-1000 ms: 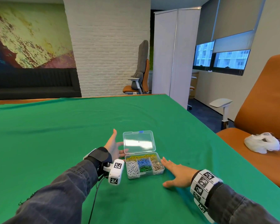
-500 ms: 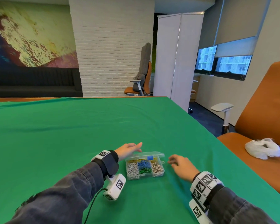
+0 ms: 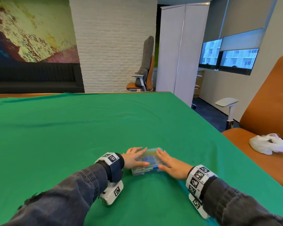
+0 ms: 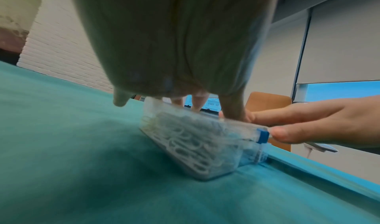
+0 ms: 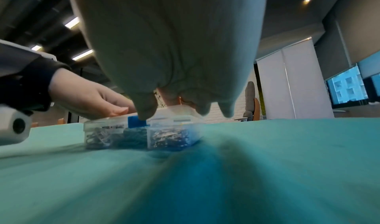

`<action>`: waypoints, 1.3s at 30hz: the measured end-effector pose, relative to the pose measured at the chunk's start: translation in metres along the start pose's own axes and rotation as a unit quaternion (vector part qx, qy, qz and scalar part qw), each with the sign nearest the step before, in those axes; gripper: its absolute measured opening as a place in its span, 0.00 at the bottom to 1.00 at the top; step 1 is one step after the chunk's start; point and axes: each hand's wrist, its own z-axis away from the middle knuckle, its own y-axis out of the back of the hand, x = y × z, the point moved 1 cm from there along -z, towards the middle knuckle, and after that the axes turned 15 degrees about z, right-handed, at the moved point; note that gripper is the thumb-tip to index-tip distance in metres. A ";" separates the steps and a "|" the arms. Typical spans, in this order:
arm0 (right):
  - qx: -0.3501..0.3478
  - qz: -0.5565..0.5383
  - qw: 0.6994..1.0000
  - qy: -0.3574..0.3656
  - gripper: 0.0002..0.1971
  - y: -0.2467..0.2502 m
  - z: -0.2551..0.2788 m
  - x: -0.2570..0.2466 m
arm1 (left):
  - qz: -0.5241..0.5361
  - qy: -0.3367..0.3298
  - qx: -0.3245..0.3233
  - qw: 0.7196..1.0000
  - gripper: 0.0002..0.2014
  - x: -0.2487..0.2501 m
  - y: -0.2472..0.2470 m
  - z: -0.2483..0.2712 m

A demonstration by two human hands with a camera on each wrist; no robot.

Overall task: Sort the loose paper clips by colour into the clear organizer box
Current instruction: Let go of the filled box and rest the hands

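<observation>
- On the near middle of a green-covered counter [image 3: 104,124] sits a small clear organizer box [image 3: 147,165], lid down, its compartments filled with sorted paper clips [image 5: 131,137]: white, blue and silvery lots show through the near wall.
- At the left, the left hand [image 3: 134,158] lies flat on the lid's left half, fingers straight and spread, thumb along the near edge.
- Centre, a blue latch [image 5: 136,122] sits on the box's near edge.
- At the right, the right hand [image 3: 171,163] rests on the lid's right half, fingers extended, its thumb pressing on or just beside the latch.
- Far right, off the counter, an orange chair [image 3: 268,103] holds a crumpled white bag [image 3: 268,144].
- Judging by this, sorting looks finished and the closing step is in hand; the next move calls for firm downward pressure at the latch while the other hand steadies the box.
- Whether the latch has caught cannot be told. Clip colours at the far side are blurred, and both wrist views are largely blocked by the palms.
</observation>
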 end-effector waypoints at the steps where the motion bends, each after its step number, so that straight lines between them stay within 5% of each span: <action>1: -0.007 0.025 1.000 -0.004 0.34 0.001 0.000 0.000 | -0.020 0.003 -0.005 1.000 0.39 0.002 0.001 0.000; 9: 0.037 0.090 0.995 0.006 0.35 0.010 -0.003 0.005 | -0.067 0.010 -0.031 0.997 0.32 0.007 -0.003 -0.003; 23: 0.111 0.324 0.937 0.063 0.31 0.014 -0.021 0.002 | -0.015 0.004 -0.023 1.000 0.32 0.010 -0.005 0.000; 39: 0.161 0.292 0.942 -0.035 0.39 0.022 -0.013 -0.018 | 0.019 -0.001 -0.022 1.000 0.31 0.010 -0.004 0.001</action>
